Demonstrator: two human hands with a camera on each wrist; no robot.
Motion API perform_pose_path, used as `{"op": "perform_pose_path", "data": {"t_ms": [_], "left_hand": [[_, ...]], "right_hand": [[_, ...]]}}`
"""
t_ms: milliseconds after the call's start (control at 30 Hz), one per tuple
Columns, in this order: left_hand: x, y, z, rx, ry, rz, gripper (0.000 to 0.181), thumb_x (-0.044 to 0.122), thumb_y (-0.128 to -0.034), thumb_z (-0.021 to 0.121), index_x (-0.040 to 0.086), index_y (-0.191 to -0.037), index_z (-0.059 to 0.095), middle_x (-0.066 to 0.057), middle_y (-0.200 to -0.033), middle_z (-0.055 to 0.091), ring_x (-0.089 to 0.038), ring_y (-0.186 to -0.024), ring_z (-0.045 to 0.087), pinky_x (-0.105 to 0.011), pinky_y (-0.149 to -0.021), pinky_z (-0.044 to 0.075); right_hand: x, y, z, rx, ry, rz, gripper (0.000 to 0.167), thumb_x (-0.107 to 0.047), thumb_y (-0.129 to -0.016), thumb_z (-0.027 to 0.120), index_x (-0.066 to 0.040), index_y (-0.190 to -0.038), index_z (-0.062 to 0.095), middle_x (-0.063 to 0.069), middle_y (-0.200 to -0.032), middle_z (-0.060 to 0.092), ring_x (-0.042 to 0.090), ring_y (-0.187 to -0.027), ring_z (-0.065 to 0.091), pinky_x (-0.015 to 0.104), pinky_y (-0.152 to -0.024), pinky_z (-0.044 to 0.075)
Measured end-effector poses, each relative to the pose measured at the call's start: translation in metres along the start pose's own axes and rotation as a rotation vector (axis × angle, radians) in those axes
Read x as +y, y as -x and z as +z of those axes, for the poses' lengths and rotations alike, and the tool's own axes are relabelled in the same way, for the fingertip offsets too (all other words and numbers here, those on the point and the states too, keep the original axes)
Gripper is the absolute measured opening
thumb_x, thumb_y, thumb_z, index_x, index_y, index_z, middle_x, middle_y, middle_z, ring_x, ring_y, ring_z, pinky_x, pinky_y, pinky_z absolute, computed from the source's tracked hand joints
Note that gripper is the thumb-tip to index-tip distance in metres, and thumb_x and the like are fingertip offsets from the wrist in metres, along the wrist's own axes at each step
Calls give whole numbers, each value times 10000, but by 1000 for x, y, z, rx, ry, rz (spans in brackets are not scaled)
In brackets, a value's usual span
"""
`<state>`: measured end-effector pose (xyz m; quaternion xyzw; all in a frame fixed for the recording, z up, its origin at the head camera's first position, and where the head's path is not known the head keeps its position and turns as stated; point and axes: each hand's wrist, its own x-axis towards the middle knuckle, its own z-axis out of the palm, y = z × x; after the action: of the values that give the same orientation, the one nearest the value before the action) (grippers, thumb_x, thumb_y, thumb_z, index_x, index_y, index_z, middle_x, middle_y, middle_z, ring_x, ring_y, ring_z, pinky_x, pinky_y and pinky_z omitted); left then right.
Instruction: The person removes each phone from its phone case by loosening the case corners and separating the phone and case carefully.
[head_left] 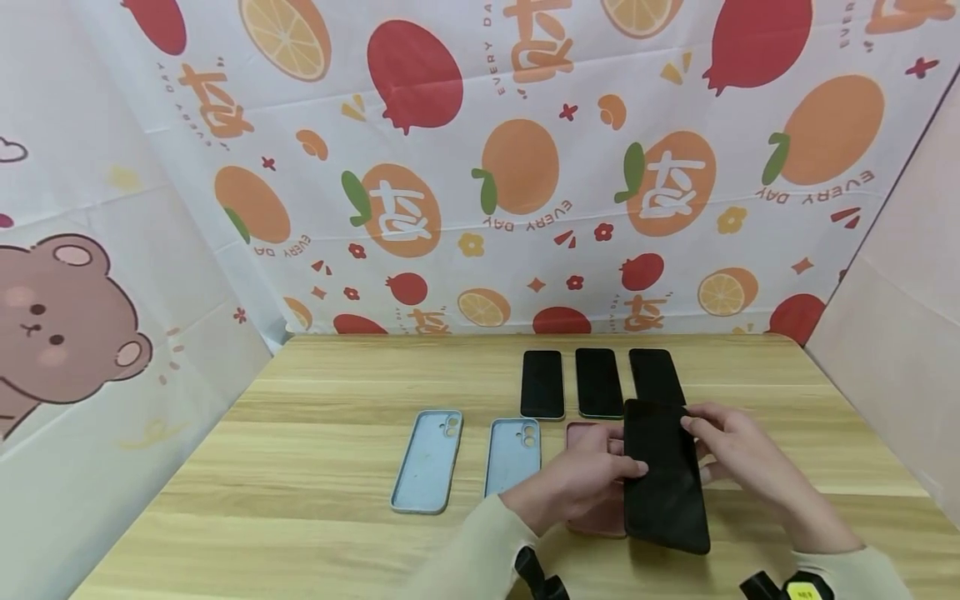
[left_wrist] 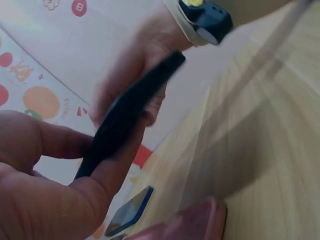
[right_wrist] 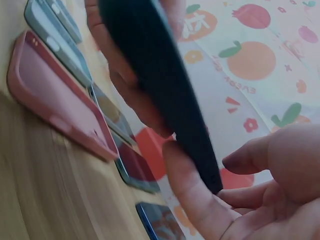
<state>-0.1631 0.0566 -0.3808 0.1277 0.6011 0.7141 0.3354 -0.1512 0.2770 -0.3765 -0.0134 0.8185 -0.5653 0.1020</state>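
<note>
A black phone [head_left: 663,483] is held tilted above the table, its dark face toward the head camera; whether a case is fitted on it I cannot tell. My left hand [head_left: 581,475] grips its left edge, thumb on the face and fingers behind. On the opposite side my right hand [head_left: 738,446] pinches the upper right edge between thumb and fingers. The right wrist view shows the phone [right_wrist: 160,85] edge-on, with both hands on it. Partly covered by the left hand and the phone, a pink phone case [head_left: 596,521] lies below, inner side up.
Two light blue phone cases, one farther left [head_left: 426,462] and one nearer [head_left: 513,454], lie on the wooden table [head_left: 300,467]. Behind them three dark phones stand in a row: left [head_left: 542,383], middle [head_left: 598,382] and right [head_left: 656,375]. A fruit-print cloth [head_left: 450,183] hangs behind the table.
</note>
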Motion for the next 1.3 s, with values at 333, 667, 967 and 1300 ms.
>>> {"op": "perform_pose_path", "data": {"t_ms": [333,667,967,1300], "left_hand": [[6,21,-22,-28,-103,-35,266,70,-968,622,79,-1223,547,-169,-1087,735,-205,-918,727,-366,-810,606],[1,33,-31,22,-55,14,391,25,-967,598,65,-1323,442,-165,-1089,712,-201,-910,693,-376,-739,596],[-3,34,-32,92,-58,23,356,27,-971,590,75,-1296,455,-144,-1101,707,-216,-928,686,-481,-819,593],[-1,38,-32,104,-102,19,395,31,-966,597,79,-1333,458,-126,-1147,693,-245,-1038,666,-565,-913,548]], "right_hand": [[-3,-7,15,-258,-358,-45,511,-415,-1074,373,38,-1267,512,31,-1019,723,188,-876,724,354,-638,616],[-5,-7,38,-175,-488,-61,417,-409,-1070,383,-70,-1105,624,-11,-961,732,138,-849,719,341,-650,618],[-6,-8,53,-81,-542,-89,388,-418,-1063,397,-149,-969,660,-34,-843,707,78,-715,674,317,-631,612],[-7,-5,53,-74,-549,-90,406,-439,-1058,385,-132,-977,638,-41,-826,659,77,-700,648,300,-601,595]]}}
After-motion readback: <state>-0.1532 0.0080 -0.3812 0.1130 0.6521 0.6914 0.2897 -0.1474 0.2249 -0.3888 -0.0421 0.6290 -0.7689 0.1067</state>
